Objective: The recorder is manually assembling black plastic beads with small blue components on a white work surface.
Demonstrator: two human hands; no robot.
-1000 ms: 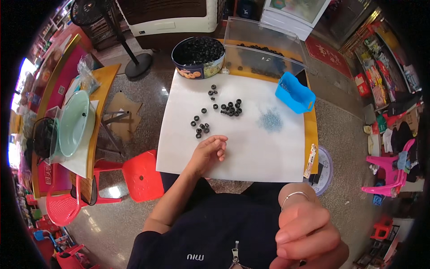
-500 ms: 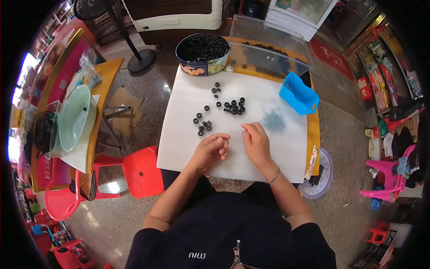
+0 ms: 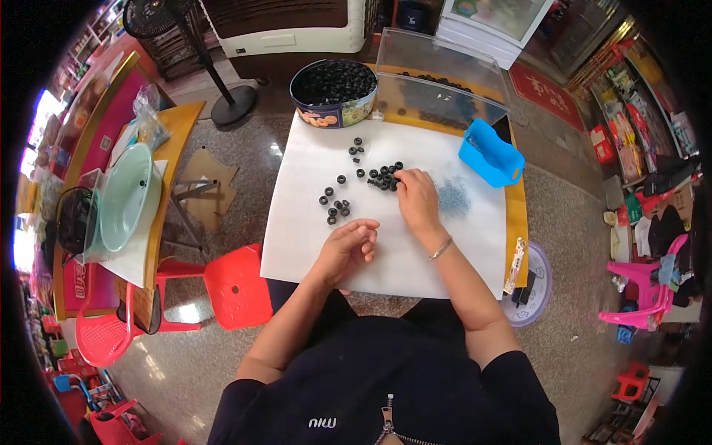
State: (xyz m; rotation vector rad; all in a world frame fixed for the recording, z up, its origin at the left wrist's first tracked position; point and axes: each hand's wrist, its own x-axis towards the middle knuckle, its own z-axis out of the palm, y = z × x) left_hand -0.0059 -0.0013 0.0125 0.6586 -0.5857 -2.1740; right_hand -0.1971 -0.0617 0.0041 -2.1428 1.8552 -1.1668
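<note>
My right hand (image 3: pixel 418 202) reaches over the white board (image 3: pixel 297 256), its fingertips bent down at the right edge of a cluster of small black ring-shaped pieces (image 3: pixel 382 178). Whether a piece is between those fingertips is hidden. Nearer to me, my left hand (image 3: pixel 348 249) rests with its fingers curled toward the palm; what it holds, if anything, does not show. More black ring pieces (image 3: pixel 339 209) lie loose beyond the left hand, and a few (image 3: pixel 356 146) lie farther back. Just right of my right hand spreads a patch of tiny blue-grey grains (image 3: pixel 453 197).
A round tin (image 3: pixel 334 119) heaped with black pieces stands at the back. Beside it is a clear lidded box (image 3: pixel 437 93) with more pieces. A blue plastic scoop-like container (image 3: pixel 489 156) sits at the right. Left are a red stool (image 3: pixel 236 285) and a table with a green basin (image 3: pixel 127 196).
My right hand has moved forward and slightly left, from beside the left hand to the cluster of black ring pieces. The left hand has stayed nearly in place.
</note>
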